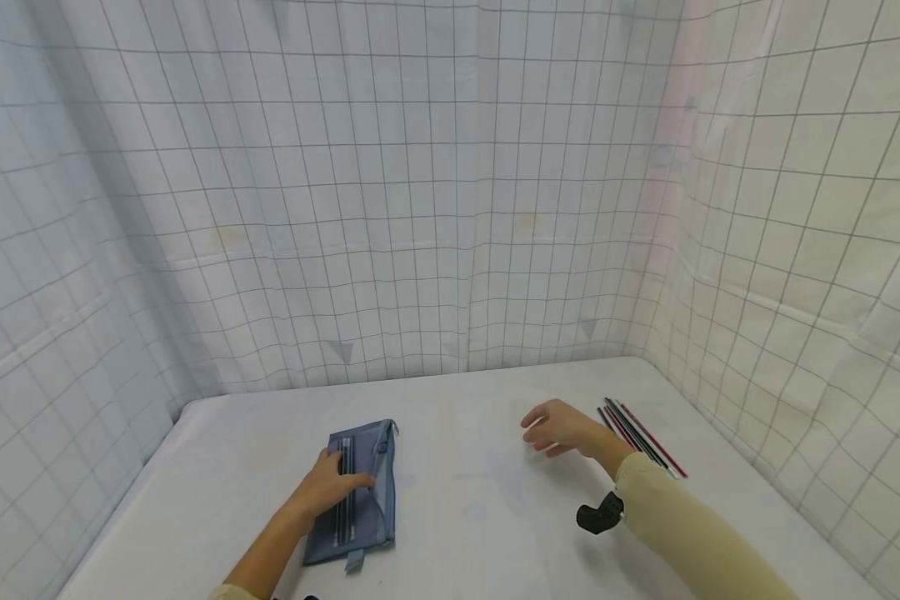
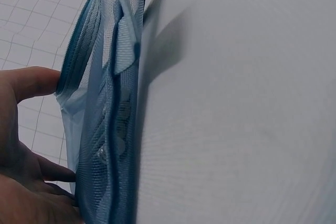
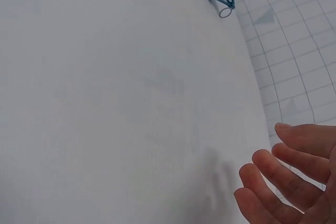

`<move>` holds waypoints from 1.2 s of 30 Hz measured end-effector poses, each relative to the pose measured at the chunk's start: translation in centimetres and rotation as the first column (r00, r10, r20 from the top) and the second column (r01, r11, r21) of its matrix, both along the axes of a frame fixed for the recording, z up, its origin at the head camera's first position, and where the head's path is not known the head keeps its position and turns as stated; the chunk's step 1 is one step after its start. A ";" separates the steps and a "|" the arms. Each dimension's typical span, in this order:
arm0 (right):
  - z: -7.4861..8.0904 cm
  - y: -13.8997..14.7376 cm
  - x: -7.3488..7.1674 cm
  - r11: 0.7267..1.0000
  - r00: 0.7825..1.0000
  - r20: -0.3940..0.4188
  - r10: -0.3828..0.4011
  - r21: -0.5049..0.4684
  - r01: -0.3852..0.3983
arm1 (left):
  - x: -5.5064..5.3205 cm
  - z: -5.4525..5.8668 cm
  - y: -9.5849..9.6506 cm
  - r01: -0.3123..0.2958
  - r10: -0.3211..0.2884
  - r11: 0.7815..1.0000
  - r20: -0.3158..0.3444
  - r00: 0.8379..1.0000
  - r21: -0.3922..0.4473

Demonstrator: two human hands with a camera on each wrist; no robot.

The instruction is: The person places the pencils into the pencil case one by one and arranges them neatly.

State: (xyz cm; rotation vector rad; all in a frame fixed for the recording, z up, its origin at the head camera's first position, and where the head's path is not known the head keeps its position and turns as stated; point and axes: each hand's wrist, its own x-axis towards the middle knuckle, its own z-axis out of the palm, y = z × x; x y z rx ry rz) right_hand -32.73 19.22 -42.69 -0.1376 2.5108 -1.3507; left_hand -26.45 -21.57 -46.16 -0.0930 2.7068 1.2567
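A blue mesh zip pencil case [image 1: 386, 500] lies on the left half of the table. My left hand [image 1: 328, 486] holds it from above, thumb on the zipper edge and fingers over its face. In the left wrist view, the pencil case [image 2: 113, 129] stands partly parted along its zipper beside the thumb [image 2: 37, 82]. Dark long strips show on its face, partly under the hand. My right hand [image 1: 558, 427] hovers over the table with loosely bent fingers and nothing in them. Close to its right lie several thin pencils [image 1: 648, 437], dark and red, partly hidden by the wrist.
A white table [image 1: 457, 533] spreads under both hands. Pale grid-patterned curtains [image 1: 390, 208] enclose its back and sides. A black device [image 1: 600, 512] sits at the right wrist. A zipper ring [image 3: 226, 12] shows at the case's far end in the right wrist view.
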 end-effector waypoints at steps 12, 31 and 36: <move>0.1 4.2 -0.2 0.996 0.998 -0.026 -0.056 0.064 0.057 | 0.0 0.1 0.0 0.005 -0.005 1.000 -0.010 1.000 0.007; -0.7 11.4 0.0 0.972 0.979 -0.107 -0.174 0.141 0.188 | -0.1 -0.1 0.2 -0.002 0.002 1.000 -0.010 1.000 0.005; -1.0 12.2 0.5 0.958 0.973 -0.133 -0.189 0.194 0.213 | 0.0 -0.1 0.3 -0.006 0.006 1.000 -0.008 1.000 0.005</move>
